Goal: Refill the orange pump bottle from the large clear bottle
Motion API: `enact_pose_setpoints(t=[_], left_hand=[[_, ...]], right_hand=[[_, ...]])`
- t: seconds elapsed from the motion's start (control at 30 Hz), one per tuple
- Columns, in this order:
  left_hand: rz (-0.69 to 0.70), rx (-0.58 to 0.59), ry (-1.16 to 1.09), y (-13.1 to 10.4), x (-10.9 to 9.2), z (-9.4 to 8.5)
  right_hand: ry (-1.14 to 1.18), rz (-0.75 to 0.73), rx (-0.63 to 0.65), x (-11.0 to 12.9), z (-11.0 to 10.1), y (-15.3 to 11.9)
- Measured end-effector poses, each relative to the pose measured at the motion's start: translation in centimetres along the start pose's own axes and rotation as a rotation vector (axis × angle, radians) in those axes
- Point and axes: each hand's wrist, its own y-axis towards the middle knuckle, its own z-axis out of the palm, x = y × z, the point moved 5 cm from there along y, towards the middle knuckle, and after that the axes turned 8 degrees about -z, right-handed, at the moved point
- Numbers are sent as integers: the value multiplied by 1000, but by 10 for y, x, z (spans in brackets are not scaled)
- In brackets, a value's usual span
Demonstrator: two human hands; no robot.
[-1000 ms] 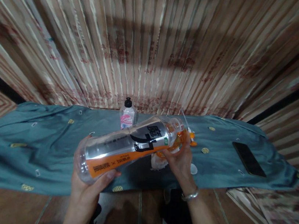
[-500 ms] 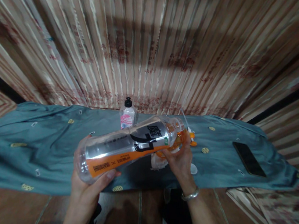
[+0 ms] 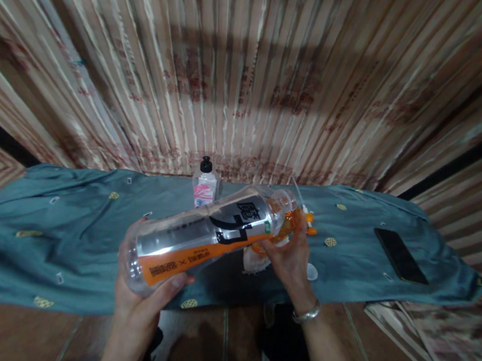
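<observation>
A large clear drink bottle (image 3: 211, 230) with a silver and orange label is held tilted over the cloth, its mouth end up and to the right. My left hand (image 3: 141, 298) is wrapped around its base. My right hand (image 3: 290, 256) is closed around a see-through orange container (image 3: 287, 226) right at the bottle's mouth; fingers and bottle hide much of it. Whether the two touch, I cannot tell. Below the neck shows a whitish, see-through thing (image 3: 255, 261) that I cannot make out. An orange pump top (image 3: 309, 228) with a pale tube lies just beyond my right hand.
A clear bottle with a black cap and pink label (image 3: 204, 190) stands behind. A small white disc (image 3: 312, 272) lies by my right wrist, a black phone (image 3: 399, 255) farther right. Green patterned cloth (image 3: 81, 230) covers the surface; a striped curtain (image 3: 251, 74) hangs behind.
Hardly anything differs. Both hands and the large bottle keep the same tilted pose; the view has shifted very slightly.
</observation>
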Motion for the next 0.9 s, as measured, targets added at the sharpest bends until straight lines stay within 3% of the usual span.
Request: enact_pose_setpoints(t=[0.23,0.9], left_hand=[[10,-30,-47,-9,-7,11],[40,14,-26,3,3,-4]], right_hand=[[0,-9,21,-4,1,-1],[4,-23,8,-3,3,-2]])
